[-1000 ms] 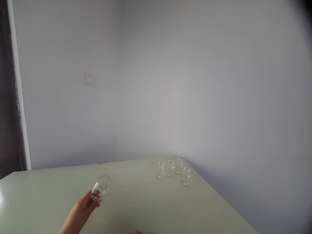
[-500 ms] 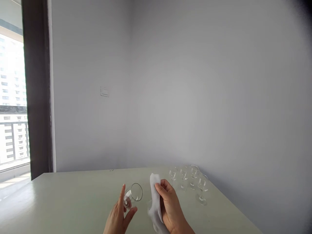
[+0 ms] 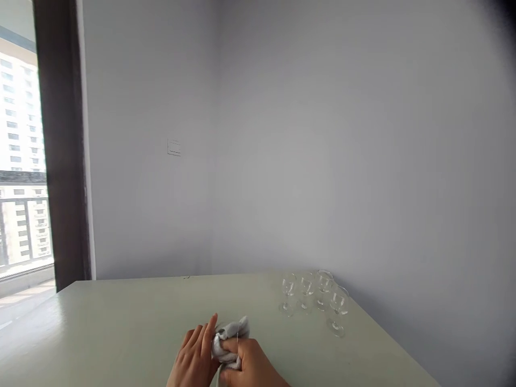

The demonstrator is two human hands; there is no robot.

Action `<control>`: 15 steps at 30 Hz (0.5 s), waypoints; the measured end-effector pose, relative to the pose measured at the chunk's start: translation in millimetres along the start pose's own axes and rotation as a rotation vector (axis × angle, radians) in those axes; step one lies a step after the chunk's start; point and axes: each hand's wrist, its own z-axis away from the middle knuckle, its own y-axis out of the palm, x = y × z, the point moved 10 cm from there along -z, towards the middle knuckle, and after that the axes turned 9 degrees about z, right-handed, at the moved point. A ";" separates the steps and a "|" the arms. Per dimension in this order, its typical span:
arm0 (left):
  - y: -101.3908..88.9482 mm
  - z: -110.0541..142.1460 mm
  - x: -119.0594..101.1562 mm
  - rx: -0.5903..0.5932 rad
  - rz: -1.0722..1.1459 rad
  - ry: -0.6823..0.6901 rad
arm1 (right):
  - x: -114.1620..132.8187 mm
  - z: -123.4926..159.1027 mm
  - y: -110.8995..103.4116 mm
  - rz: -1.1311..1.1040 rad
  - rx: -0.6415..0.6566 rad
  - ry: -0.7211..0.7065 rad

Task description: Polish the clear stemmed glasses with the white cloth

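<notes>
Crumpled white fabric cloth point(image 3: 231, 329): a moment ago a hanging strip, apart from the glass; now balled up against it. So both hands are working on one piece.
Clear, rounded drinking glass point(image 3: 220, 327): between the hands, above the near side of the desk. Mostly hidden by cloth and fingers; only faint rim and wall edges show. From here I can't tell how deep the cloth sits in it.
Left hand point(image 3: 194, 356): grasping the glass from the side, fingers fairly straight, thumb partly hidden.
Right hand point(image 3: 249, 365): curled tight on the cloth, against the glass.
Four clear stemmed glasses point(image 3: 338, 302): upright, grouped near the far right corner, well apart from the hands.
Pale green, smooth-topped desk point(image 3: 133, 322): carries the group, runs up to the plain grey wall point(image 3: 282, 150).
</notes>
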 end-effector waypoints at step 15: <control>-2.2 -14.3 0.1 0.345 0.358 -0.210 | -6.1 15.7 -28.8 -0.050 0.054 0.052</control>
